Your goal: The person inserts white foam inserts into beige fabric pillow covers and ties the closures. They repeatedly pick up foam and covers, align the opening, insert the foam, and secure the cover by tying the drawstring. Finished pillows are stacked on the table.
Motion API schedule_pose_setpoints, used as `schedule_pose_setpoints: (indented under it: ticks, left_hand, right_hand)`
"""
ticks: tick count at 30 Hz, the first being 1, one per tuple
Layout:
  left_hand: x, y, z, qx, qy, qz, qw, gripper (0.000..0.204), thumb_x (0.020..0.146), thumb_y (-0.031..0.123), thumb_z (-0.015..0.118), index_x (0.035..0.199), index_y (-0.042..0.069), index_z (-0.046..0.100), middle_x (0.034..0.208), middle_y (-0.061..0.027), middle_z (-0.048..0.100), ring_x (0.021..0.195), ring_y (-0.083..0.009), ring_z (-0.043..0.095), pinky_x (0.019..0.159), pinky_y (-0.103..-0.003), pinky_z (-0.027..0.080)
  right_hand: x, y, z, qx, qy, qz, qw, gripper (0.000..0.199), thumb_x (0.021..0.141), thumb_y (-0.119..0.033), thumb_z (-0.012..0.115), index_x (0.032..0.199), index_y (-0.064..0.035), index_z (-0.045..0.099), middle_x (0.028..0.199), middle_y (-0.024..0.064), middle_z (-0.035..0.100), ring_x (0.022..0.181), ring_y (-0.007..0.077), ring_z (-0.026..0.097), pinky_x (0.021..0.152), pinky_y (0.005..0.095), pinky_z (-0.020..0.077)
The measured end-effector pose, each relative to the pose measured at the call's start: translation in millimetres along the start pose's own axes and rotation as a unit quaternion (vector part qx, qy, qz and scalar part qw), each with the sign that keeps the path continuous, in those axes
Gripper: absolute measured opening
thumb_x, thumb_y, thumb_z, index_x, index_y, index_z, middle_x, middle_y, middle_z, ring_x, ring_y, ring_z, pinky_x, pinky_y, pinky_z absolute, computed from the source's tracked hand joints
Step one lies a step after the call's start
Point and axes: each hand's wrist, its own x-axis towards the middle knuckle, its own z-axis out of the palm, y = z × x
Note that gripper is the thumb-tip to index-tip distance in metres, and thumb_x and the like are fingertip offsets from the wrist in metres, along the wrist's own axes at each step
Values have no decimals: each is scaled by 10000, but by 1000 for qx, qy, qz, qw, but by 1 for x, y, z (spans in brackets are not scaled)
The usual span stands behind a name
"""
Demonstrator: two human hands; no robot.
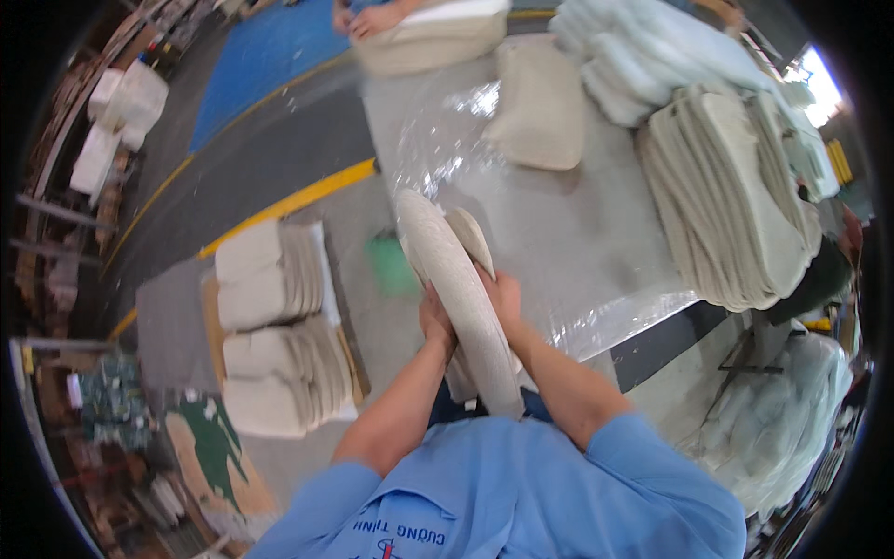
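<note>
A beige fabric-covered cushion (447,270) is bent into a curve in front of my body, its long edge toward me. My left hand (437,319) presses against its left side, with the fingers mostly hidden. My right hand (504,298) is closed round its right side, where a smaller beige flap (473,240) sticks out. Just beyond the cushion is a table (559,242) covered in clear plastic. A flat beige cushion (540,107) lies on its far part.
Stacked beige cushions (722,196) stand at the table's right, below white padded pieces (643,56). Two more beige piles (270,275) rest on the left floor. Another person's hand (377,19) touches a beige cushion (433,42) at the far edge. A plastic-wrapped bundle (778,419) sits low right.
</note>
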Motion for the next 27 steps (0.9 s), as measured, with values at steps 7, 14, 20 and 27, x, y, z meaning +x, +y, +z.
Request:
schedule_pose_setpoints:
  ticks: [7, 14, 20, 27]
  left_hand:
    - [-28, 28, 27, 46, -323, -40, 944, 603, 1034, 498, 545, 1377, 3, 552, 1208, -145, 675, 1049, -282, 678, 901, -432, 551]
    - [-72, -31, 10, 207, -270, -153, 928, 817, 1002, 639, 512, 1341, -103, 565, 1224, -213, 684, 1083, -361, 684, 898, -473, 546]
    - [-56, -31, -5, 496, -271, 201, 800, 784, 1069, 588, 281, 1084, -73, 703, 981, -300, 716, 982, -457, 695, 837, -541, 535]
    - [-47, -32, -10, 543, -302, 275, 733, 695, 1098, 498, 226, 1038, 25, 732, 987, -268, 721, 959, -488, 679, 820, -572, 517]
  right_hand:
    - [-16, 27, -46, 74, 169, 112, 976, 771, 937, -675, 545, 1030, 65, 737, 957, 322, 712, 955, 420, 717, 855, 480, 526]
    - [-74, 89, -68, 161, 221, 118, 955, 744, 955, -651, 526, 1172, 35, 716, 1077, 286, 725, 1073, 386, 704, 920, 444, 515]
    - [-100, 94, -21, 203, 246, 177, 931, 736, 976, -651, 484, 1223, 10, 692, 1167, 269, 710, 1152, 395, 668, 982, 452, 488]
    - [-108, 72, -14, 88, 303, 190, 930, 664, 1025, -576, 432, 1226, 13, 663, 1180, 324, 662, 1150, 490, 614, 994, 515, 475]
